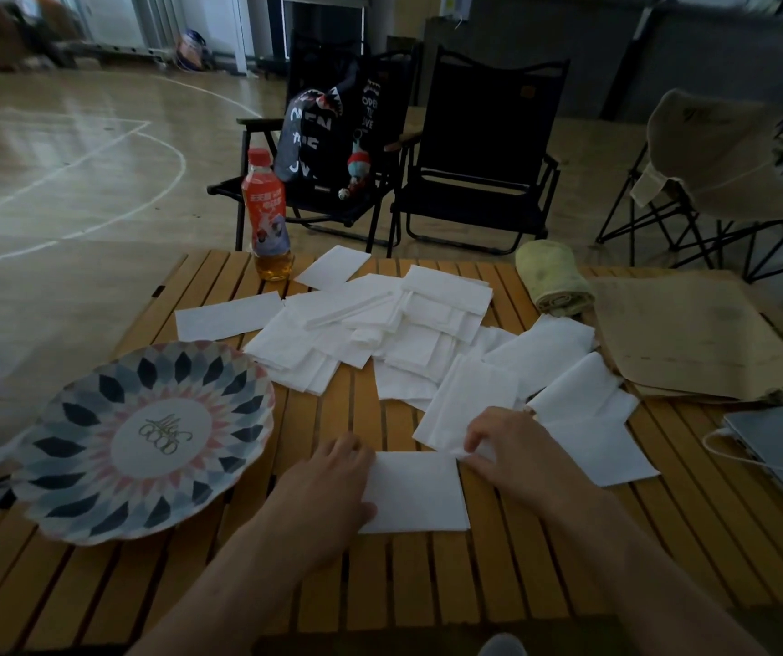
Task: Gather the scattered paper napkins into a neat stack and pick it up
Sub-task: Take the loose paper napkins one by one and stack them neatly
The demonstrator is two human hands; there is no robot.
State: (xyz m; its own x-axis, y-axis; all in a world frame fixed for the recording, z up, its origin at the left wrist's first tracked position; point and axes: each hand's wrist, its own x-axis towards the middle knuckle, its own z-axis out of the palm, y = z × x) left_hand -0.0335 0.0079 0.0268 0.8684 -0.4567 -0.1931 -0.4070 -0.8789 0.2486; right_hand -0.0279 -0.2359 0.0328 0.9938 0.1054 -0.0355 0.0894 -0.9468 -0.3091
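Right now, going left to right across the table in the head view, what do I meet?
Plate → left hand → napkin between the hands → right hand → paper bag. The scattered napkins overlap too much to order.

Bare forearms (257, 556) and hands (332, 485)

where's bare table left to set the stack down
Bare slats run along the near table edge, below the square napkin, and between the plate and the napkin heap. It is crowded at the centre and on the right under the paper bag.
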